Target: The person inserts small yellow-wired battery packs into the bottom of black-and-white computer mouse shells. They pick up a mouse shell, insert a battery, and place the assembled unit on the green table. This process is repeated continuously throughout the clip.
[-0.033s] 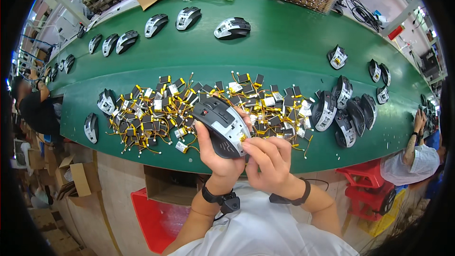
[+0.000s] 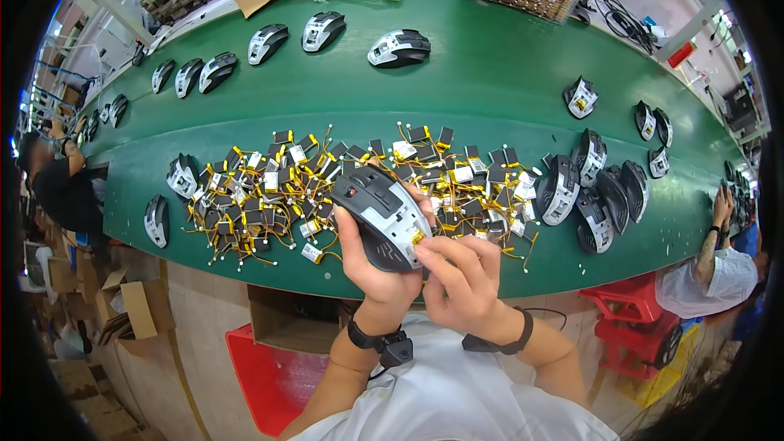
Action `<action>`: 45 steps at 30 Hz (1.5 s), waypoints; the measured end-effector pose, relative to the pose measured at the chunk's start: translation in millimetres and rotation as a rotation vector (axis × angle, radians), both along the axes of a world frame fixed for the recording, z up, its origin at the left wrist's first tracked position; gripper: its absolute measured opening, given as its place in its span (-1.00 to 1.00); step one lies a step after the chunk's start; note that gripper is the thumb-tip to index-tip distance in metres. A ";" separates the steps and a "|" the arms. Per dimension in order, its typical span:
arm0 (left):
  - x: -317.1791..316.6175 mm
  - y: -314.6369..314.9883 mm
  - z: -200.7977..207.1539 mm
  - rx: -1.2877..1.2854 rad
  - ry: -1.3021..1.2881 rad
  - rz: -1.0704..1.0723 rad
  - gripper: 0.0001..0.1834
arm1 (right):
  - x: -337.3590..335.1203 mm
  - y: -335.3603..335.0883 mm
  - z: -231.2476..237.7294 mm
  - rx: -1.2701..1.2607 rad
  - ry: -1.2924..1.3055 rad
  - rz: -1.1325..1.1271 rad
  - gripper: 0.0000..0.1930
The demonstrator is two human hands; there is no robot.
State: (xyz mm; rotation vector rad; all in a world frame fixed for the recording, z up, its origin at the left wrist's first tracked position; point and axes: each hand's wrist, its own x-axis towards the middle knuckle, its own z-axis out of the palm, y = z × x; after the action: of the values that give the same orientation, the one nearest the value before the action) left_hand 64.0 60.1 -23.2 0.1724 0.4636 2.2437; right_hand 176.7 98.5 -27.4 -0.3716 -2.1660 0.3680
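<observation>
Mouse sits raised above my green worktop, left hand fingers wrapped around its shell. My right hand pinches a small yellow-taped battery against its rear edge, over the battery pile.

On the belt, batteries lie left of a mouse cluster; more mice behind.

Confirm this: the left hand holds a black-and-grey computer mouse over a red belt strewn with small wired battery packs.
Wrong in one respect: the belt is green, not red, as the head view shows. The left hand does hold the black-and-grey computer mouse over the small wired battery packs.
</observation>
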 end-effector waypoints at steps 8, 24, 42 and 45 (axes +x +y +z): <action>5.9 0.7 2.7 0.034 -0.094 -0.136 -0.26 | -1.6 5.3 7.1 -0.111 0.005 0.019 -0.57; -14.7 -6.7 -8.3 -0.012 0.071 -0.545 -0.23 | -2.1 75.9 67.2 -0.443 -0.390 0.526 -0.32; -160.5 233.0 32.6 -1.024 1.937 -0.002 -0.26 | -43.4 298.0 41.8 -0.175 -0.667 0.162 -0.06; -158.4 277.8 -4.9 -1.220 2.151 0.215 -0.14 | -27.9 343.0 19.3 -0.145 -0.861 0.047 -0.08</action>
State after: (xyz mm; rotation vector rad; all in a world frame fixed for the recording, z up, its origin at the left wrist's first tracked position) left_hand -94.3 337.8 -28.1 1.7870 2.6638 0.5881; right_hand 148.7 441.5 -8.1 -0.6453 -2.9968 0.4433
